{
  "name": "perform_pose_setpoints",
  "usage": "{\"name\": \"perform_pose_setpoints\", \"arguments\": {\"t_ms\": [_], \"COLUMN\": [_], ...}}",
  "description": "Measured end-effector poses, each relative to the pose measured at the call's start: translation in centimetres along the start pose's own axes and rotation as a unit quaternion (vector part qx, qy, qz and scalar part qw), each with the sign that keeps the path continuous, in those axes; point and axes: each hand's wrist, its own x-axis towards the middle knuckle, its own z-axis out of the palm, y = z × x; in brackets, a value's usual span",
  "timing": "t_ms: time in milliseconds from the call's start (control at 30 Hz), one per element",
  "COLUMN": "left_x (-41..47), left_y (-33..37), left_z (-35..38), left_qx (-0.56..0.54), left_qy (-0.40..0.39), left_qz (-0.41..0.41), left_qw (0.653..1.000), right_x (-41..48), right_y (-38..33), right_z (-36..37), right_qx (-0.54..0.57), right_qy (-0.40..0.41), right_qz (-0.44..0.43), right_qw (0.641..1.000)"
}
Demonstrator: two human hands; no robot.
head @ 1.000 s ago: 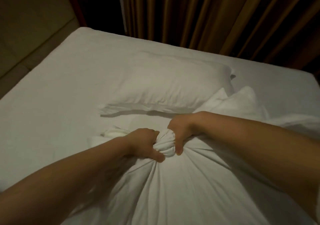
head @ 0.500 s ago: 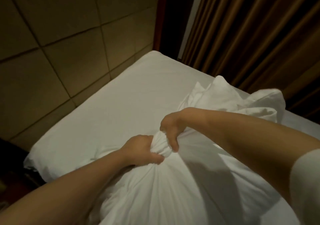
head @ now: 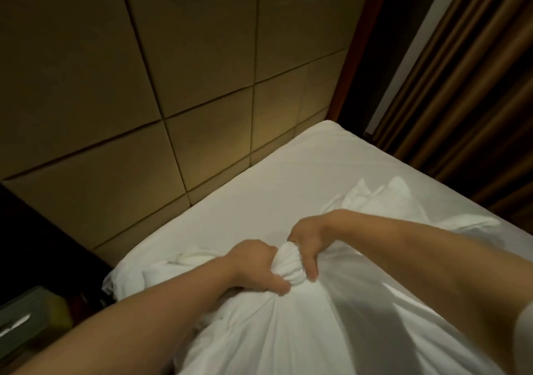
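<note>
A white linen bundle (head: 302,325) fills the lower middle of the head view, its cloth drawn up into a bunched neck (head: 289,265). My left hand (head: 255,268) grips the neck from the left, thumb across the cloth. From the right, my right hand (head: 307,245) grips the same neck, fingers curled over it. Loose ends of the white cloth (head: 383,199) stick out behind my right forearm. The bundle lies on a bed covered with a white sheet (head: 259,190).
A padded panel headboard wall (head: 144,86) rises behind the bed. Brown curtains (head: 467,86) hang at the right. A dark bedside unit with a tissue box (head: 23,322) stands at the lower left, beside the bed corner.
The view has swung left from the pillow and curtains toward the headboard wall. Both hands keep gripping the bundle's neck, and the bundle has shifted toward the bed's left corner.
</note>
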Motion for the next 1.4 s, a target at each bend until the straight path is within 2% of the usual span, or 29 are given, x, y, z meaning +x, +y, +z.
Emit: {"name": "perform_pose_setpoints", "arguments": {"t_ms": [167,333,433,500,600,700,800,900,1033,1100,1167,1233,1300,1367,1400], "left_x": [5.1,10.7,13.6,15.3,17.3,19.0,20.9,22.2,22.6,22.6,22.8,22.7,22.6,22.4,22.2], "left_y": [-0.9,-4.4,-8.5,-11.9,-17.5,-22.5,-25.4,-26.2,-27.0,-27.5,-27.9,-27.7,-27.8,-27.7,-27.6], "left_z": [-2.5,-8.1,-12.6,-15.9,-19.2,-19.8,-18.9,-17.4,-17.1,-17.1,-16.7,-16.6,-16.5,-16.7,-16.8], "left_qx": [-0.03,-0.026,-0.056,-0.072,-0.137,-0.208,-0.202,-0.206,-0.232,-0.229,-0.221,-0.238,-0.241,-0.237,-0.236], "left_qy": [-0.057,-0.087,-0.077,-0.043,0.033,0.036,-0.023,-0.018,-0.03,-0.043,-0.049,-0.049,-0.04,-0.039,-0.042], "left_qz": [0.018,0.044,0.036,0.023,-0.029,-0.118,-0.15,-0.149,-0.168,-0.189,-0.192,-0.175,-0.167,-0.172,-0.173], "left_qw": [0.998,0.995,0.995,0.996,0.99,0.97,0.968,0.967,0.958,0.954,0.955,0.954,0.955,0.956,0.955], "right_x": [2.1,5.3,8.4,11.4,17.6,23.5,26.8,27.0,23.8,21.8,20.8,20.5,20.2,19.4,18.9], "right_y": [3.0,5.0,5.0,4.7,3.6,-0.5,-3.4,-2.4,0.8,2.4,3.7,3.7,3.0,2.8,3.2], "right_z": [-2.7,-8.7,-14.9,-20.0,-27.3,-30.1,-28.0,-23.7,-19.4,-17.1,-14.8,-13.4,-13.2,-12.4,-11.2], "right_qx": [0.016,0.083,0.092,0.085,0.029,-0.098,-0.095,-0.045,0.009,0.053,0.053,0.046,0.057,0.102,0.13], "right_qy": [-0.011,-0.031,-0.041,-0.043,-0.01,0.064,0.154,0.313,0.437,0.507,0.542,0.528,0.537,0.569,0.591], "right_qz": [0.014,0.054,0.06,0.064,0.051,0.004,-0.057,-0.086,-0.057,-0.036,-0.001,0.031,0.053,0.102,0.14], "right_qw": [1.0,0.995,0.993,0.993,0.998,0.993,0.982,0.945,0.898,0.859,0.839,0.847,0.84,0.81,0.784]}}
